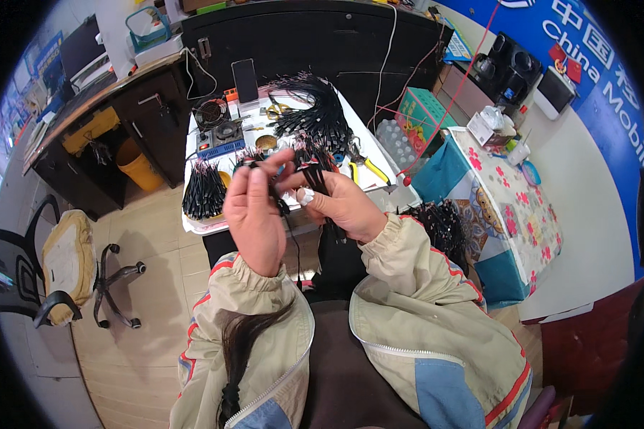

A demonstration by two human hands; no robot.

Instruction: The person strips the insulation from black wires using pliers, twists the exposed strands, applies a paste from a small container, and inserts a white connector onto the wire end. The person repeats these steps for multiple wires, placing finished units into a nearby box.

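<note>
Clasping a bundle of slim black cables [314, 176] in the right hand [349, 206], over the near edge of the white rectangular table [354, 118], left hand [257, 214] there too, fingertips bunched, exact pinch unclear, yellow-and-black-handled pliers [356, 156] on the table's right side.

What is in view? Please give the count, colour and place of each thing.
Held cables: several, black, in right hand
Worktable: one, white, centre
Cable bundles: several, black, on worktable
Pliers: at least one, yellow-black, on worktable
Phone: one, dark, upright, worktable's back
Fan: one, dark, worktable's back left
Office chair: one, black and beige, left
Desk: one, brown, left
Bin: one, yellow, under desk
Carton: one, mostly green, right of worktable
Cloth-covered side table: one, white with pink flowers, right
Cabinet: one, black, behind worktable
Wall sign: one, blue, upper right
Left hand: one, beige sleeve, left of cables
Right hand: one, beige sleeve, holding cables
</note>
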